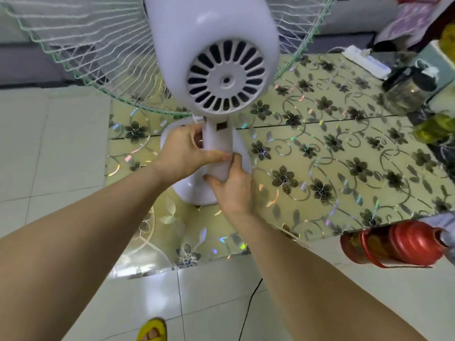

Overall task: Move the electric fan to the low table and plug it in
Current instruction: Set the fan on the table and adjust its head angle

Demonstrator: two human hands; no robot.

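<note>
**Carefully setting the fan down on the low table**

Now we have the fan (211, 77) over the near-left part of the low table (332, 153), held by its white neck. Its round base (189, 190) looks to be on or just above the flower-patterned top; we cannot tell for certain whether it bears weight yet.

Procedure for this step, as we judge it:

1. Keep the neck upright while the base settles. The motor housing and wire guard are large and sit high, so the fan will probably tip if released early.
2. Confirm that the whole base lies on the table, away from the near edge.
3. Release one hand at a time.
4. Only then reach for the black cord (248, 306), which trails on the tiled floor below the table edge. The plug itself is not visible.
5. Route the cord toward the white power strip (366, 61) at the far right of the table, clear of the dark-lidded jar (406, 92) next to it.

Grip state: our left hand (182, 151) wraps the upper neck, fingers curled behind it and thumb laid across the front. Our right hand (234, 185) clasps the lower neck just beneath, fingers curled round it. Both hands touch each other where thumb meets fingers.

A red flask (394, 244) lies beside the table's near right corner; it is well apart from the base.
</note>
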